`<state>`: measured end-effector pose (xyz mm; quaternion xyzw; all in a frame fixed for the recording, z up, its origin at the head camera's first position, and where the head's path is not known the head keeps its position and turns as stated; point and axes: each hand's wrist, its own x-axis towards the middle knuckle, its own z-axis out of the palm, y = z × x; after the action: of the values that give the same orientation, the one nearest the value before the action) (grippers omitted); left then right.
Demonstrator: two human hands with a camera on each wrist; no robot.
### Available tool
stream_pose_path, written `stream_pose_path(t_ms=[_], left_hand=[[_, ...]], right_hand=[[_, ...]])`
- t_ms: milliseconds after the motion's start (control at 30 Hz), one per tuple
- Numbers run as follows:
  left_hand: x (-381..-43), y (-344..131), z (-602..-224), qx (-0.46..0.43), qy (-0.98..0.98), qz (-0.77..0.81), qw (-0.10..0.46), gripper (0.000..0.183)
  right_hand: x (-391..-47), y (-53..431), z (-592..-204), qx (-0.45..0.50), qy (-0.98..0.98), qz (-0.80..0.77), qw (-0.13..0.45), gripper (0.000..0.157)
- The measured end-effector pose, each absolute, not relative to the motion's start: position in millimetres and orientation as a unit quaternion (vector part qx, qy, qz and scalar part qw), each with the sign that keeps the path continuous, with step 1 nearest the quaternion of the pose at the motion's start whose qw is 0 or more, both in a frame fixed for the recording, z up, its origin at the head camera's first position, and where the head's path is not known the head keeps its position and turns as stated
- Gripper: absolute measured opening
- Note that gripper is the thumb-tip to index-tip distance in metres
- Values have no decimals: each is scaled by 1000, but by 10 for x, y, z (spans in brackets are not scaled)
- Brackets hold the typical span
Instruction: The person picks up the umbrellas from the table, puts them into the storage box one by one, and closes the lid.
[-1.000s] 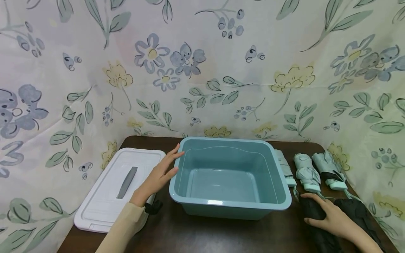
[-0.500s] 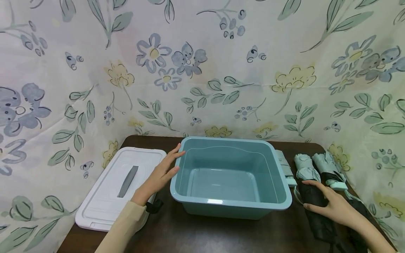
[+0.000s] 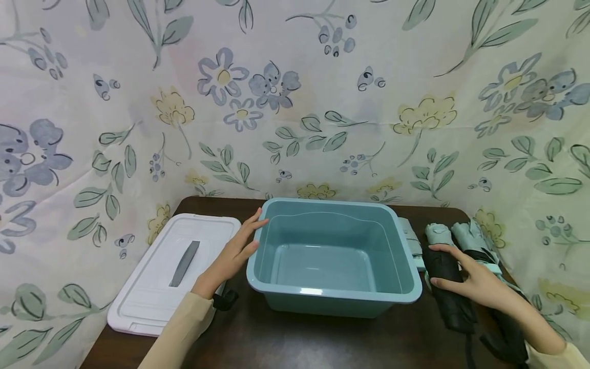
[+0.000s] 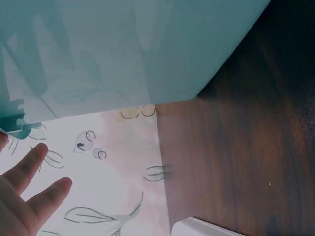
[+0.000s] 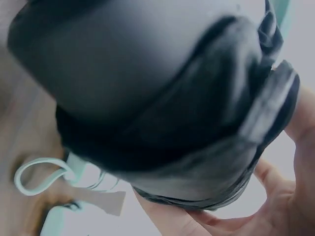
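Observation:
A folded black umbrella (image 3: 444, 277) is gripped by my right hand (image 3: 475, 279), thumb on its near side and fingers over its far side. It is raised beside the right wall of a blue-green plastic bin (image 3: 318, 307), its dark strap hanging down. Close up in the right wrist view, the black umbrella (image 5: 162, 98) fills most of the picture, with the palm and fingers around it. My left hand (image 3: 232, 253) touches the bin's left rim with spread, fairly straight fingers. In the left wrist view the fingers (image 4: 49, 194) show beside the bin's outer wall (image 4: 123, 54).
A white lid (image 3: 156, 277) with a grey handle lies left of the bin. Right of it are several folded pale green umbrellas (image 3: 475, 241), partly hidden by my hand and the bin. Another black umbrella (image 3: 507, 333) lies at the front right. Floral cloth (image 3: 295, 102) hangs behind the table.
My right hand has lifted the black umbrella from the front right and brought it slightly up and left toward the bin. My left hand has stayed at the rim.

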<state>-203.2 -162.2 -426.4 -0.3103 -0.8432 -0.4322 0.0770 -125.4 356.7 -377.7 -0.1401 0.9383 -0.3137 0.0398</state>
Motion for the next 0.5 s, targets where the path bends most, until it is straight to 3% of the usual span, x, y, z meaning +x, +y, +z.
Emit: stream_pose_path(t_ms=[200,500], left_hand=[[-1876,-1577,-4027,-309,-838,-446,59,49],[-1880,-1591,-4015,-317,-836,-446,38,49]], right_hand=[[-1332,3498,-3630,-139,945,-296,26,69],[-1423,3408,-3429,-162,936,-311,40,68]])
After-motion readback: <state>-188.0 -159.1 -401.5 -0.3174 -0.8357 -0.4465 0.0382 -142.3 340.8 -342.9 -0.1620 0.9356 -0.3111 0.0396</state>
